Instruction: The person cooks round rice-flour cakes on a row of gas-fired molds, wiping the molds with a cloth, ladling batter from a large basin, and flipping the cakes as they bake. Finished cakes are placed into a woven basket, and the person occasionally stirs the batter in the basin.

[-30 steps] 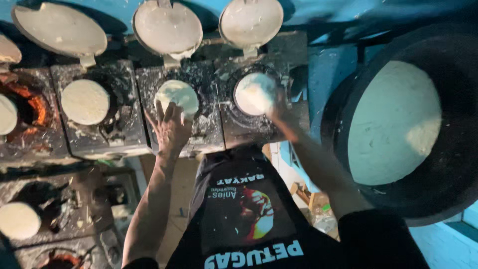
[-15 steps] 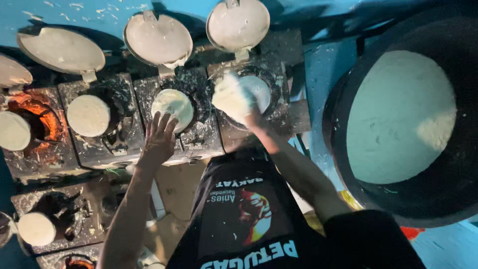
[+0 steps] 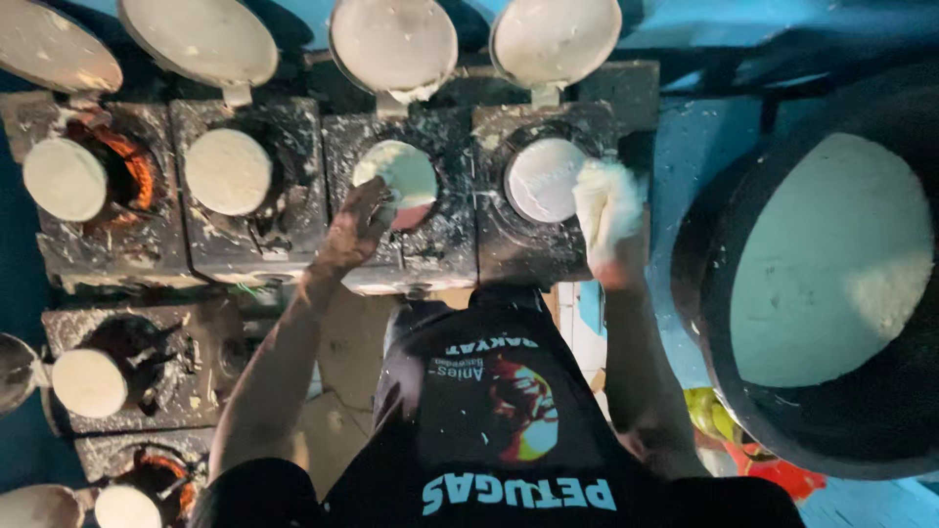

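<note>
Left hand (image 3: 360, 227) open, fingers on the rim of the middle pan (image 3: 403, 178). Right hand (image 3: 608, 217) cupped round white batter (image 3: 599, 196), now off the next pan (image 3: 544, 179), just right of it, nearer the big bowl (image 3: 782, 411). Lids (image 3: 393, 44) up top, messy stoves (image 3: 245, 244), blue surface (image 3: 699, 166) between.
</note>
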`<state>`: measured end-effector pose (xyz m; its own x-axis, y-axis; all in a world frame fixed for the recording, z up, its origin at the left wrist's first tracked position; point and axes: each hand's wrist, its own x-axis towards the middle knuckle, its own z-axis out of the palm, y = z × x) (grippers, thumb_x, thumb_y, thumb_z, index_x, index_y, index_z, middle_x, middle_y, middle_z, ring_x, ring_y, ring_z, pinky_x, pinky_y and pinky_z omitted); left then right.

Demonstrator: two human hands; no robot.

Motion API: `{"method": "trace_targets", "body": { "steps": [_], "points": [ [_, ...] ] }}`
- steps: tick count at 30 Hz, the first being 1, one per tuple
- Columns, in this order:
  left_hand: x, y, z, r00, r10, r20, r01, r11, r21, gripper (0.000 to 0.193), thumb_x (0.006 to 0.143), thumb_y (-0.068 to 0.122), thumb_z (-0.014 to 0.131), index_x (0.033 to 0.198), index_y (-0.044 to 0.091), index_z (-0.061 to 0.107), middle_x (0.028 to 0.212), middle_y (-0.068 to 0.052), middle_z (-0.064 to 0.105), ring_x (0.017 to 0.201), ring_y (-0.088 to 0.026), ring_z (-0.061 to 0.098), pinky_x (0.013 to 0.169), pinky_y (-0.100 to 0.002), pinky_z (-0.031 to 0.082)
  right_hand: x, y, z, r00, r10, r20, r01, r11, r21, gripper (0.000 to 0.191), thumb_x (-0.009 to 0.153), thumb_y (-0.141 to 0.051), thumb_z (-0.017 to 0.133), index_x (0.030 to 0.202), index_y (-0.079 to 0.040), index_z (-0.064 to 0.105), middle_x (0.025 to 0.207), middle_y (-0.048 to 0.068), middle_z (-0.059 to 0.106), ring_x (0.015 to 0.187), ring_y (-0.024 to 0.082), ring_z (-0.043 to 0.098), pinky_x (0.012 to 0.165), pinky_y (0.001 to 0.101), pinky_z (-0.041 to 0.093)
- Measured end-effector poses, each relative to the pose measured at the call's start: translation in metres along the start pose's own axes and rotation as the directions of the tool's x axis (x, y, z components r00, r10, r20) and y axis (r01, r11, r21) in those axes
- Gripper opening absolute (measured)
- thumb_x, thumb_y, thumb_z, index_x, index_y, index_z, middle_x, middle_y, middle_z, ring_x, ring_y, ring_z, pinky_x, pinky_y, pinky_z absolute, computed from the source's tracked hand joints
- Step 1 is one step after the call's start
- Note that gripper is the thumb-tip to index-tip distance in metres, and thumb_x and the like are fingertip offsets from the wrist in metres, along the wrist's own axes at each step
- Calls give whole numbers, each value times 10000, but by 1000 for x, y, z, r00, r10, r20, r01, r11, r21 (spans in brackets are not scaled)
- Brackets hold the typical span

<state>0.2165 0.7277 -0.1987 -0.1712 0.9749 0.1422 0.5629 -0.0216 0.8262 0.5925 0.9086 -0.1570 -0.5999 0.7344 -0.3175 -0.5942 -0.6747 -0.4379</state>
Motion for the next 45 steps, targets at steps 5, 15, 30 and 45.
{"method": "trace_targets", "body": {
  "steps": [5, 15, 30, 45],
  "points": [
    [-5, -22, -21, 973, 168, -161, -135, 971, 195, 433, 873, -41, 546, 1292, -4, 650, 1352, -256, 603, 1271, -400, 590, 1084, -467, 507, -5, 41, 20, 997, 75, -21, -76, 996, -45, 291, 960, -121, 670, 1245, -73, 640, 1356, 151, 633, 1265, 332, 614, 1045, 462, 520],
    [-15, -45, -196, 902, -345, -259, 213, 878, -430, 239, 1059, 100, 586, 1277, 16, 635, 1174, -124, 709, 1077, -284, 652, 955, -423, 532, 24, 147, 91, 994, 96, 56, -66, 913, -403, 298, 960, -119, 677, 1254, -73, 680, 1376, 145, 648, 1301, 350, 603, 1073, 494, 503],
    [-80, -112, -213, 996, 27, -79, 4, 930, 368, 378, 954, 91, 635, 1319, -6, 629, 1460, -292, 512, 1342, -498, 504, 1136, -530, 452, 82, 296, 157, 688, 1, 726, 473, -760, -447, 483, 937, -344, 731, 1388, -190, 655, 1554, 97, 456, 1454, 396, 369, 1137, 708, 290],
    [-58, -92, -189, 984, -158, -87, 178, 776, 605, 688, 680, 356, 810, 1269, 47, 632, 1458, -240, 502, 1443, -484, 340, 1177, -749, 63, 78, 298, 147, 668, 164, 726, 639, -626, -447, 474, 954, -426, 643, 1356, -175, 637, 1429, 93, 546, 1329, 360, 480, 1064, 610, 401]
  ]
}}
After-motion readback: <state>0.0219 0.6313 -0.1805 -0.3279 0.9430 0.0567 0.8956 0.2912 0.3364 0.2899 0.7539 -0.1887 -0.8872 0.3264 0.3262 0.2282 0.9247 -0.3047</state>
